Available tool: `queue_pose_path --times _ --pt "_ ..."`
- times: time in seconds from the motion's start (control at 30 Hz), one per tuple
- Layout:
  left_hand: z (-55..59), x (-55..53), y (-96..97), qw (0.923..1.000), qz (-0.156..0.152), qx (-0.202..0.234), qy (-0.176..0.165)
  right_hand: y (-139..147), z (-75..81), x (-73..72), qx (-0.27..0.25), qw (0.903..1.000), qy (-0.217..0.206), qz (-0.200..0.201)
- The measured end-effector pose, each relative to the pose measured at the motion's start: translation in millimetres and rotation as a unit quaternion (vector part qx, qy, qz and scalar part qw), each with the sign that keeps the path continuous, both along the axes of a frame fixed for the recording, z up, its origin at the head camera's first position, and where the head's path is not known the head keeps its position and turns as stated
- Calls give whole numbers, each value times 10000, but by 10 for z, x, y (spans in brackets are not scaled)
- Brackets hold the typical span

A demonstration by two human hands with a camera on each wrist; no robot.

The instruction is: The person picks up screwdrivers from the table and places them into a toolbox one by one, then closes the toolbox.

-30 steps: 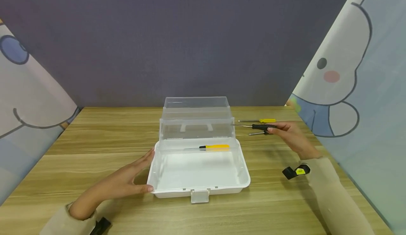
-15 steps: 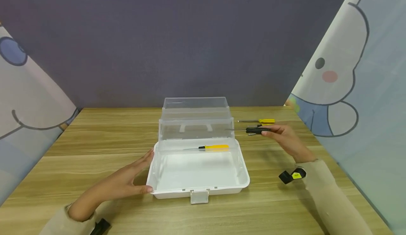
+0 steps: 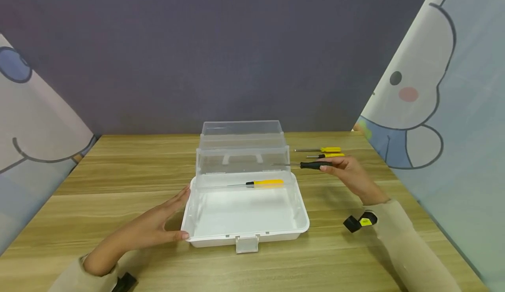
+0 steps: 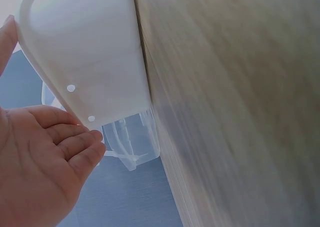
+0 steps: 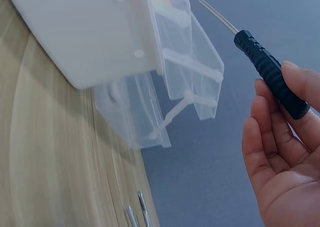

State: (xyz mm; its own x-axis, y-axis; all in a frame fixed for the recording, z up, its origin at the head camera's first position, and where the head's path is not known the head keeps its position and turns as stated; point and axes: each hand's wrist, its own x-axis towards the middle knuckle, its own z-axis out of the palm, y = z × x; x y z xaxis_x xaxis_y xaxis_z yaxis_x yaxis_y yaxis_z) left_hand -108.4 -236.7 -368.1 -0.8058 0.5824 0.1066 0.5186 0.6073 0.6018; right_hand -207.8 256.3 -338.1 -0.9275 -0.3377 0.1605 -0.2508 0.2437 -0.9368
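Note:
A white plastic box (image 3: 304, 222) with a clear raised lid (image 3: 242, 149) stands open mid-table. A yellow-handled screwdriver (image 3: 262, 183) lies inside at the back. My right hand (image 3: 349, 171) pinches a black-handled screwdriver (image 3: 313, 165) by its handle, lifted just right of the lid, shaft pointing left; the right wrist view shows that black-handled screwdriver (image 5: 270, 72) between thumb and fingers (image 5: 265, 137). My left hand (image 3: 158, 224) rests with straight fingers against the box's left wall (image 4: 90, 62), its fingers (image 4: 75, 142) touching the side.
Two small yellow-handled screwdrivers (image 3: 325, 150) (image 3: 329, 155) lie on the wooden table (image 3: 118, 182) right of the lid. Black wrist-camera straps show at both sleeves. A dark wall stands behind, cartoon-printed curtains on both sides.
My right hand has carried the black-handled screwdriver leftward toward the box, uncovering the second yellow one on the table. The left hand stays put.

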Motion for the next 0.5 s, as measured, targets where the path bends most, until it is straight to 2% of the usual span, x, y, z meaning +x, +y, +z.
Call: queue_pose_path --times 0.23,0.5 --pt "-10 2 -4 9999 -51 55 106 -80 31 47 -76 9995 184 242" --pt "-14 -1 -11 9999 -66 63 112 -155 18 61 -87 9991 84 405"
